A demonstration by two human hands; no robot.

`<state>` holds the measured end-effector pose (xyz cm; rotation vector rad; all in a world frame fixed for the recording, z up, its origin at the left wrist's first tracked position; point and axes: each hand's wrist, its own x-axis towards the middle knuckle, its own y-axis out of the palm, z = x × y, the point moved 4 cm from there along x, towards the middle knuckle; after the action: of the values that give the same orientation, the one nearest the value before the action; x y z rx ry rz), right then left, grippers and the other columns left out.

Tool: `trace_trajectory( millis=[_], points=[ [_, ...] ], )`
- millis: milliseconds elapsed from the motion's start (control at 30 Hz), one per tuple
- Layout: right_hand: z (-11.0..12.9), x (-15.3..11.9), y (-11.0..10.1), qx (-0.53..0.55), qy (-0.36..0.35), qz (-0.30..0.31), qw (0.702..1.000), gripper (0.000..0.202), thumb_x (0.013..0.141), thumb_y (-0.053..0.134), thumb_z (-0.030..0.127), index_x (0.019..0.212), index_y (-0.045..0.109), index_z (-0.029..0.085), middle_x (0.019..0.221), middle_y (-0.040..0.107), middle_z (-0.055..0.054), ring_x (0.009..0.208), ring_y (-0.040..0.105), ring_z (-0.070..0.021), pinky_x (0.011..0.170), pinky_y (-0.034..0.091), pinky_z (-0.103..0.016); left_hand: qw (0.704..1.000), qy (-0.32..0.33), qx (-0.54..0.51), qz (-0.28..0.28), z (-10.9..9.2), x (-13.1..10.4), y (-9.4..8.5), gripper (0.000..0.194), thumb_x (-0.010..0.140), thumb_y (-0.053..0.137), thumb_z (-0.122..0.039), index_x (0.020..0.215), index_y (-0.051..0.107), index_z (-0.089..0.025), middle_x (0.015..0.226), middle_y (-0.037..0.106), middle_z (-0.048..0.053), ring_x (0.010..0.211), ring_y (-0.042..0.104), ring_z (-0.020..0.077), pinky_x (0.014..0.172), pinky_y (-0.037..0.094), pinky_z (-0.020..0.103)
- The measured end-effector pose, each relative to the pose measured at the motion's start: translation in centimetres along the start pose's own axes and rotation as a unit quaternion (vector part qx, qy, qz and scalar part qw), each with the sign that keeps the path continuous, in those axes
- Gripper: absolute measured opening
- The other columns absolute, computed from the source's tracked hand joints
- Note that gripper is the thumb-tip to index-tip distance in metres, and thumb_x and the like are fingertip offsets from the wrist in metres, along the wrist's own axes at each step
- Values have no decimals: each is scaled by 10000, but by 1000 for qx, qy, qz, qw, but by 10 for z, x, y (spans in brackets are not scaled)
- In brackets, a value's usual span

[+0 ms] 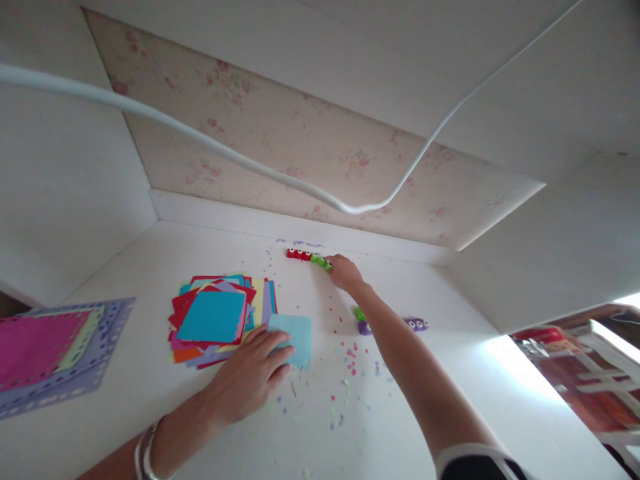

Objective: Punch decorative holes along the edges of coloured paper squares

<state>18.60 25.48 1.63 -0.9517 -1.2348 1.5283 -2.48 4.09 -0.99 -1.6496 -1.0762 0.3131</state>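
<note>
My left hand lies flat on a light blue sheet of paper, fingers stretched out and slightly apart. Just left of it is an untidy pile of coloured paper with a blue sheet on top. My right hand reaches to the back of the white surface. Its fingers are pinched at the right end of a row of small green pieces with eye-like dots; the fingertips are partly hidden. Similar small red pieces continue the row leftward. Purple pieces and another green piece lie near my right forearm.
Paper sheets with punched edges lie at the far left. Tiny paper bits are scattered across the white surface. A white cable hangs across the front, before a floral back panel. White walls close both sides.
</note>
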Motion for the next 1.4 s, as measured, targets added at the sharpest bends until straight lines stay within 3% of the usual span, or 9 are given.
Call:
trace_trajectory(
  millis=[133,333,400,467,567,767,900,1133,1400],
  points=[
    [-6,-22,-2,5,22,-6,1000,258,882,527,180,1086,684,161,1176,643,-149,1104,608,-280,953,436,-362,999,25,15,-18,-1,0,2,218,951,527,-261,1141,631,-248,1186,621,28,1129,565,204,1093,352,457],
    [-1,-74,2,117,69,-38,990,301,935,506,354,1176,603,201,1121,686,-100,1041,644,-211,900,479,-323,998,50,20,-42,-2,-2,4,142,954,528,-219,971,669,-218,1089,641,35,1050,592,194,1069,395,451],
    [10,-101,11,332,91,-32,938,314,884,586,422,1119,608,215,1033,708,-73,928,679,-195,817,522,-313,998,55,15,-37,-2,-2,5,133,954,531,-215,936,663,-213,1052,644,27,1030,596,186,1083,385,455],
    [27,-129,21,538,86,-6,839,298,819,677,438,1003,613,213,1010,697,-46,852,689,-172,787,546,-304,998,62,12,-31,-4,-2,5,135,957,523,-202,933,656,-204,1029,642,24,1017,598,179,1089,388,445],
    [46,-165,31,687,115,26,717,295,773,743,423,944,621,216,808,667,15,664,674,-117,648,558,-236,997,74,17,-35,-6,-1,5,160,966,495,-191,948,654,-181,1048,634,46,1037,592,189,1035,450,405],
    [44,-188,38,796,171,29,580,313,814,721,422,1054,631,241,902,708,11,649,694,-74,596,565,-136,997,52,4,-56,-7,2,0,207,976,458,-215,1044,649,-175,1104,626,78,1080,574,208,987,486,385],
    [37,-183,46,826,176,57,532,299,864,672,392,1071,667,177,1076,717,-51,832,721,-98,718,576,-114,998,40,-3,-41,-6,3,-3,211,947,500,-237,1089,647,-185,1180,605,91,1139,553,226,1022,470,397],
    [38,-179,48,818,142,31,557,453,746,779,179,1175,636,198,1067,707,-21,939,707,-123,843,556,-155,999,28,8,-19,-2,3,2,368,898,560,-266,1252,598,-172,1372,528,113,1292,466,274,1092,421,443],
    [40,-180,48,684,68,-50,724,277,792,744,344,992,577,253,859,684,18,763,690,-144,786,568,-322,997,38,45,-43,-2,5,5,307,943,519,-289,1193,643,-160,1265,620,109,1193,556,263,1039,460,451]
  ],
)
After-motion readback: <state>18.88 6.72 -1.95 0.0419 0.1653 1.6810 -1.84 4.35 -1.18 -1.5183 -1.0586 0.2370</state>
